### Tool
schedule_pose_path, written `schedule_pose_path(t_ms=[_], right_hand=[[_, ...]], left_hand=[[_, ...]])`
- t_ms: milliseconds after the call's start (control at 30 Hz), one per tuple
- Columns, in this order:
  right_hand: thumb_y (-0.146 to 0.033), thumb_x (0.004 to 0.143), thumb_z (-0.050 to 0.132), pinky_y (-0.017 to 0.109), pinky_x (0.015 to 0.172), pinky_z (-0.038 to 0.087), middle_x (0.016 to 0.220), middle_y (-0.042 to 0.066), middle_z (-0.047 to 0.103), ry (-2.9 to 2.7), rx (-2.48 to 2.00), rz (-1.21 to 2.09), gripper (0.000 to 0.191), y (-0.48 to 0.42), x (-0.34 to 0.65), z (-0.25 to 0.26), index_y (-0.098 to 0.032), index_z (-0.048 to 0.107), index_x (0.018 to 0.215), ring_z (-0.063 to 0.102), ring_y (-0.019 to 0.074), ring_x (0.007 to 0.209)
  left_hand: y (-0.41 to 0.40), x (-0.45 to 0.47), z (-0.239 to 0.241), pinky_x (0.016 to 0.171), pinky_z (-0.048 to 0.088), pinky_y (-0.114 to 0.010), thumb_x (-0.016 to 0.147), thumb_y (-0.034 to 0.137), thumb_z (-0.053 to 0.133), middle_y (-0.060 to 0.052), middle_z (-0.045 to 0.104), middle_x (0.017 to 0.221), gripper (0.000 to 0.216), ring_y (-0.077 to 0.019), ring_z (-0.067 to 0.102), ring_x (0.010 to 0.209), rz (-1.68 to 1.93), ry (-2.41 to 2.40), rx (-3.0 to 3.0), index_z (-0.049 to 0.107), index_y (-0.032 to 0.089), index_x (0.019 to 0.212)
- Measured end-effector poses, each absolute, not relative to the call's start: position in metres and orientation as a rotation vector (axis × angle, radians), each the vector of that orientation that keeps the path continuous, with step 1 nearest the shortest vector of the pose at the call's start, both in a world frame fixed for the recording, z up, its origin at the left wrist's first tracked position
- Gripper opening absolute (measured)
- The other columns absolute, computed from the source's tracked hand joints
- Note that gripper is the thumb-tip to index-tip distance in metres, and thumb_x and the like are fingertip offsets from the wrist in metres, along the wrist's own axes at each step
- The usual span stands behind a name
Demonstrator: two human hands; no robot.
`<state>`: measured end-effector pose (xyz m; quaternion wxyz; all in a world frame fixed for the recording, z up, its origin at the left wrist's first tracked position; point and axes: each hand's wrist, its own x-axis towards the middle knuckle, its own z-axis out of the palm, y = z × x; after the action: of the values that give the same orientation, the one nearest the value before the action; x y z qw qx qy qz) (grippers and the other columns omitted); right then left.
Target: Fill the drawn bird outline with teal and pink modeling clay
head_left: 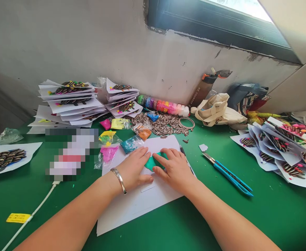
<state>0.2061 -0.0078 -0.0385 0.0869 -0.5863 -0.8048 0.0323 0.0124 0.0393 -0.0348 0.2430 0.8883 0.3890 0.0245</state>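
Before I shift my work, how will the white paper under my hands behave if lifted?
The white paper will probably flex and feel light, since it looks thin and broad. The green piece lying on it might slide if it tilts.

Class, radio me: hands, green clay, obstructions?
Right hand on green clay, left hand at its edge. Clay over paper. Blue packet beside left hand; nothing visibly blocking.
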Motion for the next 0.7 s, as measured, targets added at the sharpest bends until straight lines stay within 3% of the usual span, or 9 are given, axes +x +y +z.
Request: schedule_pose_path(t_ms=[167,367,533,700], right_hand=[[-0.050,0.091,0.042,0.040,0.090,0.034,0.126,0.006,0.053,-2.374,-1.755,0.142,0.045,-0.0054,0.2089,-0.0401,-0.033,0.046,0.133,0.045,0.0257,0.110],[-0.050,0.090,0.045,0.041,0.090,0.033,0.124,0.006,0.053,-2.407,-1.733,0.095,0.041,-0.0059,0.2067,-0.0393,-0.034,0.052,0.127,0.045,0.0266,0.109],[-0.051,0.091,0.042,0.042,0.091,0.034,0.126,0.006,0.052,-2.385,-1.746,0.143,0.047,-0.0071,0.2076,-0.0374,-0.034,0.044,0.134,0.044,0.0270,0.110],[-0.054,0.090,0.041,0.044,0.093,0.033,0.131,0.007,0.049,-2.429,-1.712,0.126,0.044,-0.0144,0.2071,-0.0354,-0.034,0.050,0.128,0.042,0.0290,0.114]], left_hand=[[0.0395,0.0107,-0.0383,0.111,0.020,-0.052,0.072,0.049,0.066,-0.021,0.028,0.149,0.079,-0.0363,0.021,0.138,0.107,1.048,2.406,0.040,0.012,0.136],[0.0396,0.0106,-0.0390,0.111,0.021,-0.050,0.072,0.049,0.067,-0.021,0.029,0.148,0.078,-0.0358,0.023,0.138,0.117,1.050,2.429,0.042,0.012,0.135],[0.0395,0.0113,-0.0371,0.111,0.021,-0.051,0.072,0.049,0.066,-0.021,0.027,0.149,0.080,-0.0359,0.021,0.138,0.089,1.059,2.416,0.039,0.010,0.137],[0.0392,0.0102,-0.0393,0.111,0.022,-0.050,0.073,0.049,0.065,-0.019,0.028,0.149,0.079,-0.0344,0.022,0.138,0.121,1.057,2.403,0.037,0.014,0.138]])
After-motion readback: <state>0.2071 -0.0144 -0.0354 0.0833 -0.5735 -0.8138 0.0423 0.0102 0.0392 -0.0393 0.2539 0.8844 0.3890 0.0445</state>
